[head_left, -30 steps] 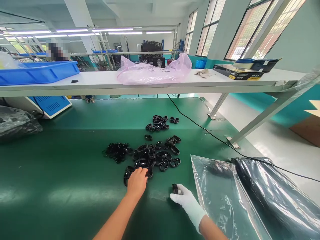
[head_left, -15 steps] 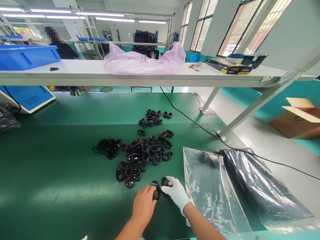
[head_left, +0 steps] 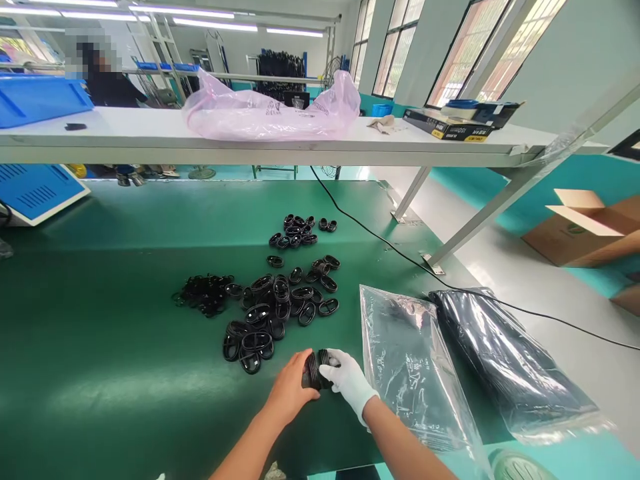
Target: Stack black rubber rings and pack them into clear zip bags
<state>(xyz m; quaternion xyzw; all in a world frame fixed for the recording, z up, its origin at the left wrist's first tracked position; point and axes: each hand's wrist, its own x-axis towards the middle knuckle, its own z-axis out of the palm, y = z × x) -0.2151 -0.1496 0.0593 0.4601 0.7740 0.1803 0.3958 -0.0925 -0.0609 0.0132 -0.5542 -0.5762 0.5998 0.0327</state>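
left hand [head_left: 291, 387]: gripping ribbed black coil [head_left: 312, 371] | gloved right hand [head_left: 349, 381]: gripping second ribbed coil [head_left: 324, 362] | coils side by side over green surface [head_left: 125, 333], nearer than coil pile [head_left: 265, 312]

I see a pile of loops [head_left: 281, 291] in the middle of the tabletop [head_left: 100, 320], a tangle [head_left: 203, 295] at its left and a bunch [head_left: 293, 231] behind it. In front, to the right, a stack [head_left: 313, 371] sits between my left hand [head_left: 291, 389] and right hand [head_left: 349, 381]. One bag [head_left: 415, 373] lies right of my hands, and a second bag [head_left: 505, 363] right of that, under a cord [head_left: 380, 242]. Behind, the shelf [head_left: 250, 153] holds a tub [head_left: 40, 100] at left, a sack [head_left: 270, 119] midway and a box [head_left: 447, 125] at right.
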